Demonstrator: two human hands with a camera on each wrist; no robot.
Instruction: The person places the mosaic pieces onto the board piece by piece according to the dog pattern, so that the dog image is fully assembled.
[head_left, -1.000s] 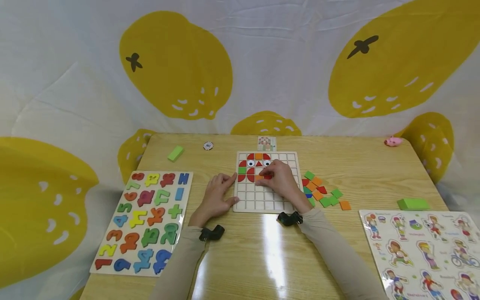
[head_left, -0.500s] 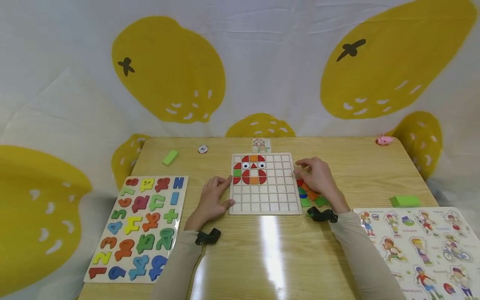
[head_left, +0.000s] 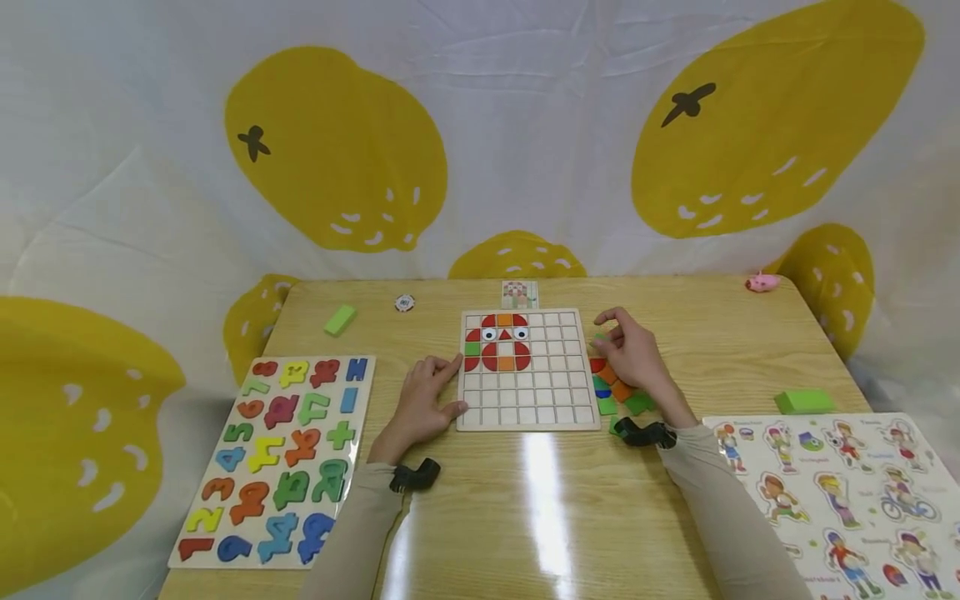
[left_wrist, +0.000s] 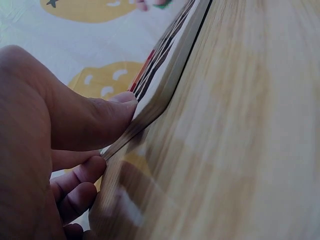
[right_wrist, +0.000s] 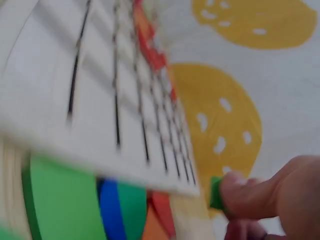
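A wooden grid board [head_left: 551, 396] lies mid-table, with red, orange and green tiles and round eye tiles in its upper left cells. My left hand [head_left: 423, 400] rests against the board's left edge, forefinger and thumb spread along it. In the left wrist view the thumb [left_wrist: 95, 117] touches the edge, the other fingers beside it. Right of the board, my right hand [head_left: 636, 357] pinches a green tile [right_wrist: 215, 193] between thumb and fingers, above the table. Below that hand lies a pile of loose tiles [head_left: 606, 396], partly hidden by it.
A small picture card [head_left: 520, 294] lies behind the board. A number puzzle [head_left: 300, 442] is at the left, a sports-figure puzzle [head_left: 810, 458] at the right. Green blocks [head_left: 805, 402], a poker chip [head_left: 405, 302] and a pink pig figure [head_left: 762, 282] lie around.
My right hand has left the board, moved right to the loose tiles and picked up a green one. An orange tile now sits in the board's fourth row. The left hand stays at the edge.
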